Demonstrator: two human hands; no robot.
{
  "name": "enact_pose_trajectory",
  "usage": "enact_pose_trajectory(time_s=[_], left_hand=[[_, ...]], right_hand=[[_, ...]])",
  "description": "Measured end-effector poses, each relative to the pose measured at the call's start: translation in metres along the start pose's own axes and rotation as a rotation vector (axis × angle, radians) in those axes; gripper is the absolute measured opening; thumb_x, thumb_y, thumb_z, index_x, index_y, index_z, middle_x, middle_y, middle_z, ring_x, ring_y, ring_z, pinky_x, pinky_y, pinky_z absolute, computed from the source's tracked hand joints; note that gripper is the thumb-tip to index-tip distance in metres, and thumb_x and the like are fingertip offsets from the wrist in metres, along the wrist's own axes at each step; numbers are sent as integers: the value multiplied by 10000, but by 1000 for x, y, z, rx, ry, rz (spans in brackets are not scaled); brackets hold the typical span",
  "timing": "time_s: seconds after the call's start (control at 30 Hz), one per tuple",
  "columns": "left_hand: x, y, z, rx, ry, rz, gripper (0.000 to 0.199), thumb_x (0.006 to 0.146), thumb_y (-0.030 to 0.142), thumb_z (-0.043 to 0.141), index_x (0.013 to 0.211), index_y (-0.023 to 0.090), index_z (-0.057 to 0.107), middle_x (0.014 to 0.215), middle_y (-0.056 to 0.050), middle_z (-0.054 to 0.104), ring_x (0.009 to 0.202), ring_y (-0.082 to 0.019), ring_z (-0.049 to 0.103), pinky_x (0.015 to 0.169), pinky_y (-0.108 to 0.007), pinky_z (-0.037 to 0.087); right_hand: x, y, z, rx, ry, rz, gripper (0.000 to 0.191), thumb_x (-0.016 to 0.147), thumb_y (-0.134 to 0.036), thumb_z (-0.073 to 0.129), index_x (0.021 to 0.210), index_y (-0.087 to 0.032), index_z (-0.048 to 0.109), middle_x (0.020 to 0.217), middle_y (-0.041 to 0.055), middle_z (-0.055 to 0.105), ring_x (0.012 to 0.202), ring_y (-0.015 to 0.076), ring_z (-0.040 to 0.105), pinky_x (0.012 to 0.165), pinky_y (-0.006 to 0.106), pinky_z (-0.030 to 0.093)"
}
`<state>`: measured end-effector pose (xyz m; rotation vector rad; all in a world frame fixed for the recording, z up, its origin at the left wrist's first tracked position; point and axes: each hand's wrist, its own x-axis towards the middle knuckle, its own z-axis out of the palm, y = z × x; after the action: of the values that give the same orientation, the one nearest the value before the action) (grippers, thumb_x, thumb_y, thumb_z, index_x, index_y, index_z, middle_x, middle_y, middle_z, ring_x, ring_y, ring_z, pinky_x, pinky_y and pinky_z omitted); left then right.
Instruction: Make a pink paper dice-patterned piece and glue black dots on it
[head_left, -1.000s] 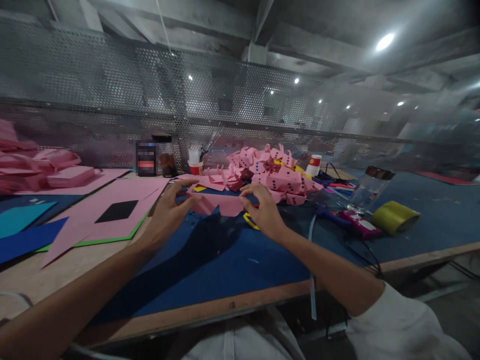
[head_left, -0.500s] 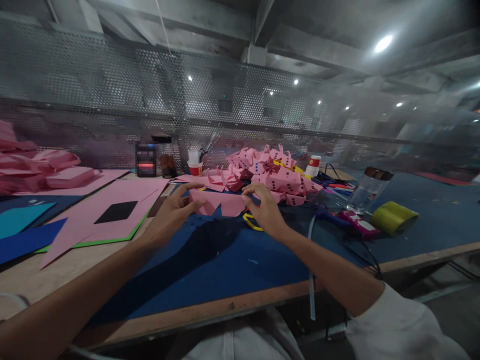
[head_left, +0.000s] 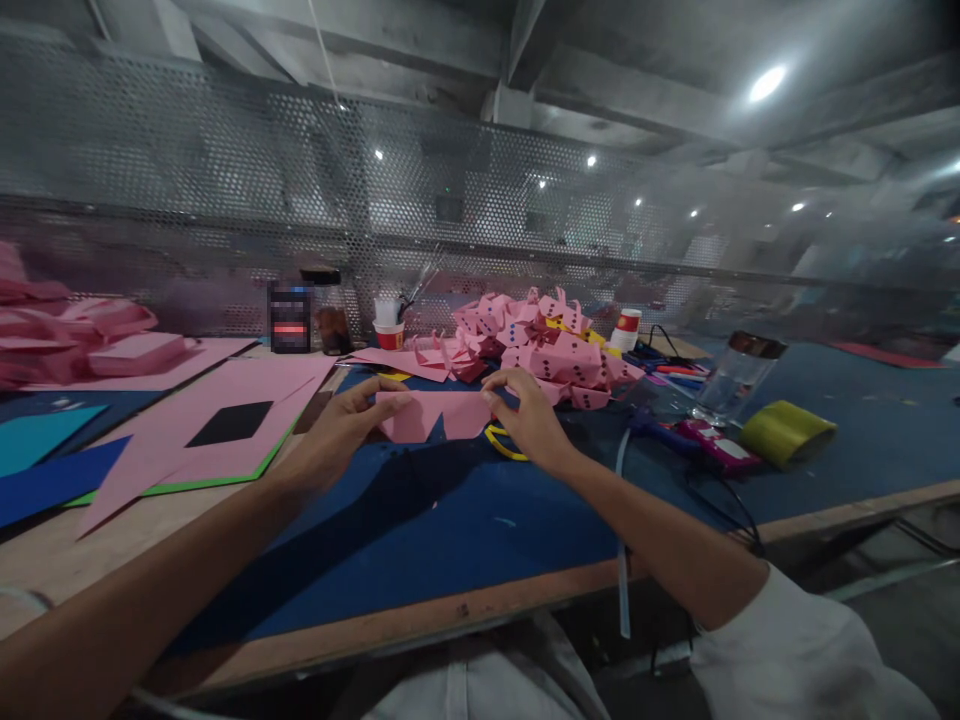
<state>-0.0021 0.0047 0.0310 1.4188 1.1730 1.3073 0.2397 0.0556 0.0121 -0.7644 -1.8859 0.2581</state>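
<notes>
The fingers of the left hand and right hand are pinching opposite ends of a pink paper strip, holding it level above the desk, well back from its front edge. The strip is looking smooth and matt, with a straight top and a V-shaped notch in its lower side. A yellow loop is lying just beside the right hand.

The desk is showing a dark blue top and a bare wooden front edge. Toward its far edge, creased pink paper shapes with dark and blue dots are heaping up. On its left part, a flat pink sheet is overlapping a green sheet and carrying a black rectangle. Toward its right, a clear glass jar is leaning beside a yellow-green roll.

A perforated metal screen is standing behind. A red-and-white cup near the far edge is bearing a yellow mark too small to read; a dark container is showing a pixelated label.
</notes>
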Motion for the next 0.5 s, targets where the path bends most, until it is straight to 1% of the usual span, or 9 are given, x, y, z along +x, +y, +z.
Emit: enact_pose_trajectory(time_s=[0.17, 0.33, 0.4, 0.43, 0.5], left_hand=[[1, 0, -1, 10, 18, 17, 260, 761, 419, 751, 857, 194, 661, 783, 32, 604, 641, -98, 545, 554, -171, 443], [-1, 5, -2, 19, 24, 23, 265, 775, 422, 741, 914, 207, 674, 819, 38, 632, 671, -109, 577, 582, -186, 468], [-2, 6, -4, 51, 46, 13, 293, 791, 446, 724, 969, 218, 681, 821, 47, 630, 628, -96, 558, 545, -181, 450], [-3, 6, -5, 68, 40, 4, 313, 793, 460, 718, 994, 223, 681, 819, 48, 631, 604, -95, 551, 521, -184, 439], [-3, 4, -7, 91, 28, -2, 354, 788, 484, 713, 1031, 228, 679, 810, 42, 637, 574, -110, 554, 493, -203, 428]], right_hand=[[0, -2, -1, -7, -17, 8, 76, 910, -198, 560, 939, -212, 629, 1014, 48, 660, 1029, 193, 587, 965, 362, 433], [5, -8, -9, -60, 11, -13, 104, 914, -221, 566, 988, -199, 635, 1047, 62, 652, 1068, 195, 577, 989, 361, 426], [10, -11, -18, -74, -2, -29, 109, 923, -233, 553, 993, -200, 630, 1049, 61, 649, 1056, 187, 585, 976, 346, 439], [12, -12, -25, -80, -18, -34, 120, 932, -243, 539, 1004, -200, 626, 1049, 60, 650, 1033, 180, 596, 957, 336, 451], [17, -12, -44, -119, -48, -38, 147, 947, -257, 514, 1032, -199, 618, 1038, 57, 659, 968, 170, 617, 910, 323, 471]])
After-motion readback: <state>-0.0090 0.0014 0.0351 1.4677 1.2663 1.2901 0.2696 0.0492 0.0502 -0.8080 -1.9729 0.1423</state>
